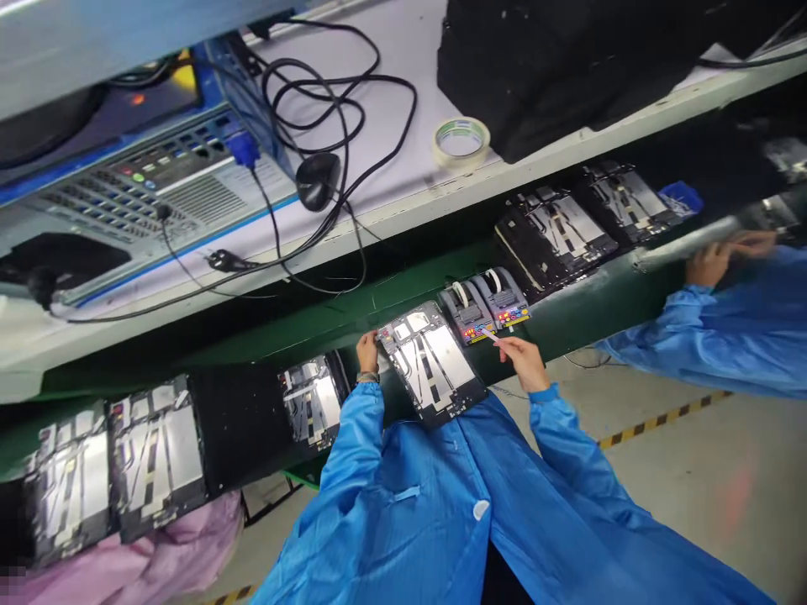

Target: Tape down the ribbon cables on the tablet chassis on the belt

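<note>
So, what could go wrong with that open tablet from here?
The white strip in the right hand sits close to the foil layers of the tablet, so a slip might scratch them. The tablet seems near the bench edge; a nudge from the left hand could perhaps tip it.

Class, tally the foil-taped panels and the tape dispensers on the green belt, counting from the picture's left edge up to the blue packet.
Foil-taped panels: 6
Tape dispensers: 2
Total: 8
</note>
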The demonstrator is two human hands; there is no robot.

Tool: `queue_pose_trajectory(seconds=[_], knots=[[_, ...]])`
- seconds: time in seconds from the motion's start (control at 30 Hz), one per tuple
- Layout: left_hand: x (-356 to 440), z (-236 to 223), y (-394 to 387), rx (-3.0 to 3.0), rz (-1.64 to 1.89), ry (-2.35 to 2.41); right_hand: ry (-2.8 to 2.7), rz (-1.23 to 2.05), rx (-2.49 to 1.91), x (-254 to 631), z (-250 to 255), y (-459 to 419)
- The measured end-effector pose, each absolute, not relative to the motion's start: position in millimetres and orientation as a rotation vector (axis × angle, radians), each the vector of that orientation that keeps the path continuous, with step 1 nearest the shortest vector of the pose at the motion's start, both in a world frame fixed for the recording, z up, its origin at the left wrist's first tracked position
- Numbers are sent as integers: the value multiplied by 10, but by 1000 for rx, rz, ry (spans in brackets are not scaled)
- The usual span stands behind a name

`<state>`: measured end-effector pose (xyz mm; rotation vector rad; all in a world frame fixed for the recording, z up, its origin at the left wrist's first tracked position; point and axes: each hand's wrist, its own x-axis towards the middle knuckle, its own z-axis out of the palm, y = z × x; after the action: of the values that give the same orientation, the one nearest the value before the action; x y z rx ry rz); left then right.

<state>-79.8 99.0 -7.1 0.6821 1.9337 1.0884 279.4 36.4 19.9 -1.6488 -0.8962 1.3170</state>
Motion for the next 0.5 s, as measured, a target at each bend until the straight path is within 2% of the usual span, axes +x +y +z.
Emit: queue_pose_trajectory(seconds=[0.1, 0.2, 0.33, 0.5], knots=[[-926, -93, 500, 565, 1096, 1908, -1284, 1648, -1448, 2569, 835, 762], [-896, -7, 40, 577, 1145, 1800, -1658, 1893, -1255, 2024, 1178, 1124], [-689, 228, -151, 688, 1238, 1678, -2007, 1814, -1256, 1398, 1157, 1387], [-517, 378, 30, 709, 1291, 1647, -2158, 1729, -1370, 1245, 1041, 1466]])
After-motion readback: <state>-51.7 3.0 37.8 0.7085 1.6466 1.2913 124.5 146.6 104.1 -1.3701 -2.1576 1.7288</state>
